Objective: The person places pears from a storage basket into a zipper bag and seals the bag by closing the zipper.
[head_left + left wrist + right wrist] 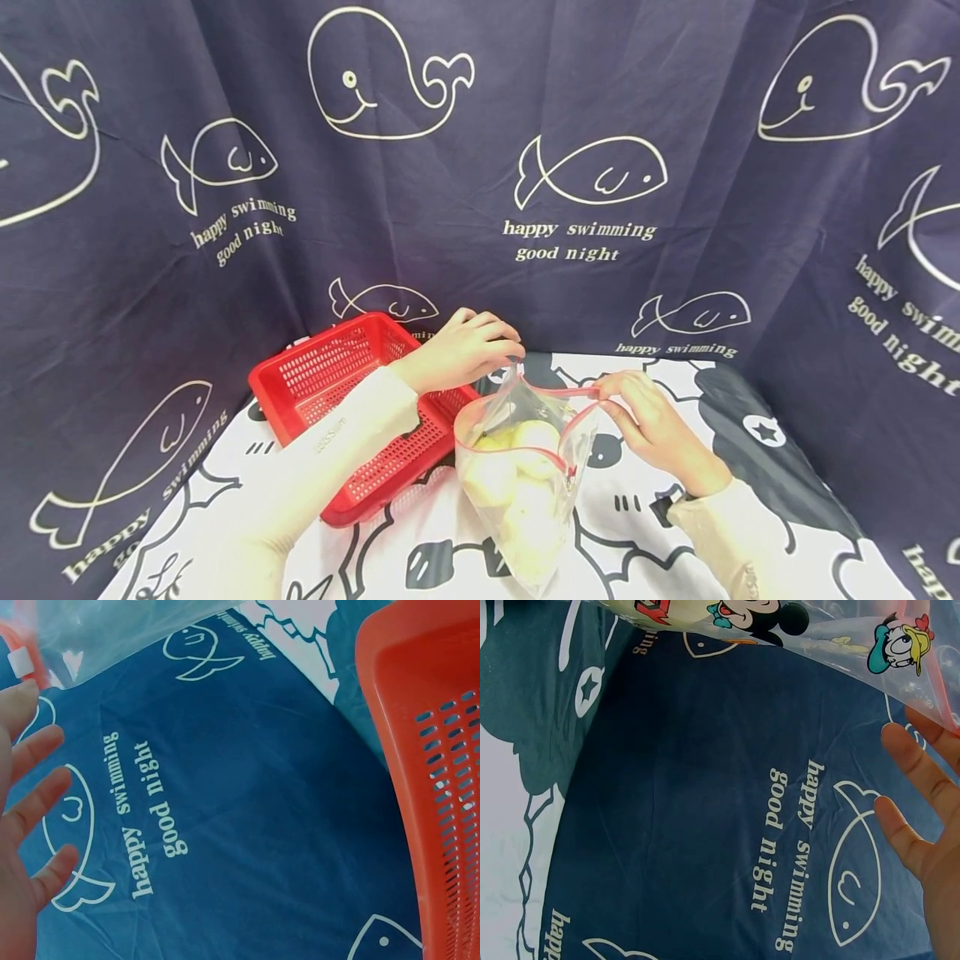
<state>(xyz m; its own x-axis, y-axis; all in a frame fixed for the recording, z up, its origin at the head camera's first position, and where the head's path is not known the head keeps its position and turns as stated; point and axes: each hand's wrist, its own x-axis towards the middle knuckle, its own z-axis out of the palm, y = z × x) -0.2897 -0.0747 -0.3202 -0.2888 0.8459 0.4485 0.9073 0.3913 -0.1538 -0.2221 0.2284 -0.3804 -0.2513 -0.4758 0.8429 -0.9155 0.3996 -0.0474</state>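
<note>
A clear zip bag with a red zip strip stands mouth upward, several pale yellow round items inside it. My left hand pinches the far left corner of the mouth. In the left wrist view, a white slider sits on the strip by its fingertip, the other fingers spread. On the right side of the mouth, my right hand pinches the strip between thumb and fingers. The bag's mouth gapes between the hands. Cartoon prints show on the bag in the right wrist view.
Left of the bag, a red perforated basket stands at an angle, partly behind my left forearm. A white cloth with black drawings covers the table. Dark blue curtains with whale and fish drawings rise behind and at both sides.
</note>
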